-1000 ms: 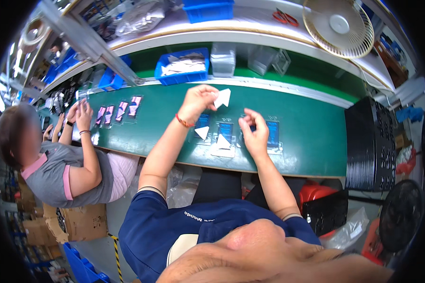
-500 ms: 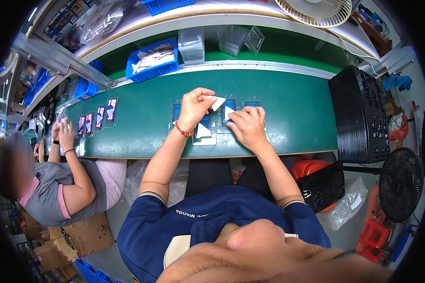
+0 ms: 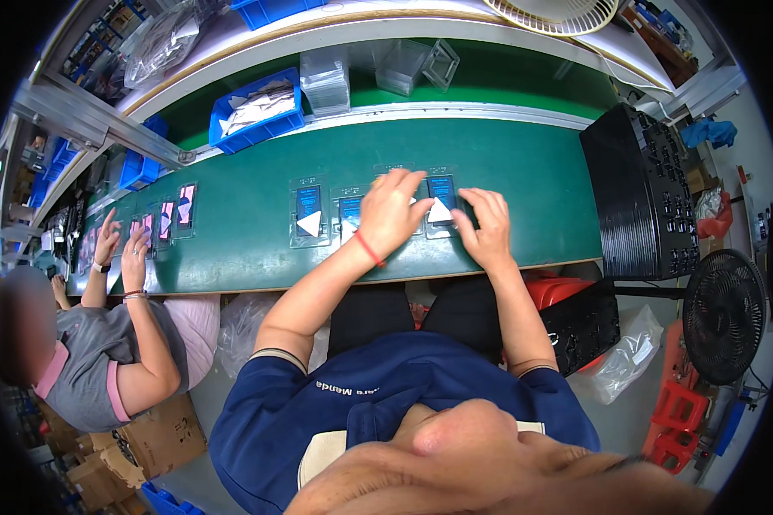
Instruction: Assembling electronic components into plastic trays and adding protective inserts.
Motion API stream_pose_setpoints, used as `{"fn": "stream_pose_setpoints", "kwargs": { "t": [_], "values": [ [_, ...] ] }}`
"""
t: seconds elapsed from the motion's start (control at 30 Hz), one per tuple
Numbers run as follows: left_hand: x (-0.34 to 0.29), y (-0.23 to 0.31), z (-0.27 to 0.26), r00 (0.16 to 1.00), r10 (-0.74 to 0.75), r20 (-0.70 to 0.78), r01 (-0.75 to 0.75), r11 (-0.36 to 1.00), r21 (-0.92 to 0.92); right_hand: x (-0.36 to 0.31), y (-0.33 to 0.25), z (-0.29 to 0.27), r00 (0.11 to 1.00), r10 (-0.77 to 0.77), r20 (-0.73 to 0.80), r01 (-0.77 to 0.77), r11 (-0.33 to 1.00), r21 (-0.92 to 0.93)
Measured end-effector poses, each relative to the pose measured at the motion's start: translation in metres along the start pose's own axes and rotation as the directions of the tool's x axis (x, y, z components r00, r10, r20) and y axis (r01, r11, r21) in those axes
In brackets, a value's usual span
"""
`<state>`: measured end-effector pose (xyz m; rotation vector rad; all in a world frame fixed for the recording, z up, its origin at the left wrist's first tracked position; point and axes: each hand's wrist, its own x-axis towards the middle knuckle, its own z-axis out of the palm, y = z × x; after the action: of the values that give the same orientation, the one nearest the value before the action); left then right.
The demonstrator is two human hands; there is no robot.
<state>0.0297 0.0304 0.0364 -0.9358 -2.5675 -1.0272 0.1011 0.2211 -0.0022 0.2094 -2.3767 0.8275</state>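
Note:
Several clear plastic trays, each with a dark blue rectangular piece, lie in a group before me. The leftmost tray carries a white triangular piece on its lower part. My left hand reaches over the middle trays with fingers spread, hiding much of them. In the rightmost tray, another white triangular piece lies on the blue piece. My right hand is at that tray's right side, fingers apart, its thumb close to the white triangle. I see nothing held in either hand.
A blue bin of white pieces stands at the back, beside stacked clear boxes. Black moulded trays are piled at the right end. On the left, a co-worker's hands are near pink-and-dark pieces.
The white triangle from my left hand's fingers is no longer visible there; that hand has moved right and down. A white triangle now lies on the rightmost tray, and my right hand has shifted right.

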Motion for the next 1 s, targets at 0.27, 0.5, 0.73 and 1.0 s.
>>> {"fn": "stream_pose_setpoints", "kwargs": {
  "t": [0.27,0.5,0.73,1.0],
  "values": [
    [-0.091,-0.025,-0.035,0.965,-0.234,-0.118,0.262,0.839,0.476,0.025,-0.013,-0.001,0.855,-0.162,0.493,0.229,0.970,-0.078],
    [-0.082,-0.074,-0.042,0.921,-0.323,-0.219,0.389,0.804,0.451,0.048,-0.018,0.037,0.811,-0.232,0.536,0.319,0.945,-0.073],
    [-0.093,-0.158,-0.098,0.925,-0.255,-0.282,0.368,0.784,0.499,0.054,-0.077,0.115,0.856,-0.317,0.407,0.354,0.935,-0.016],
    [-0.120,-0.213,-0.159,0.869,-0.330,-0.370,0.495,0.567,0.658,0.070,-0.128,0.175,0.849,-0.326,0.415,0.289,0.945,0.152]
  ]
}}
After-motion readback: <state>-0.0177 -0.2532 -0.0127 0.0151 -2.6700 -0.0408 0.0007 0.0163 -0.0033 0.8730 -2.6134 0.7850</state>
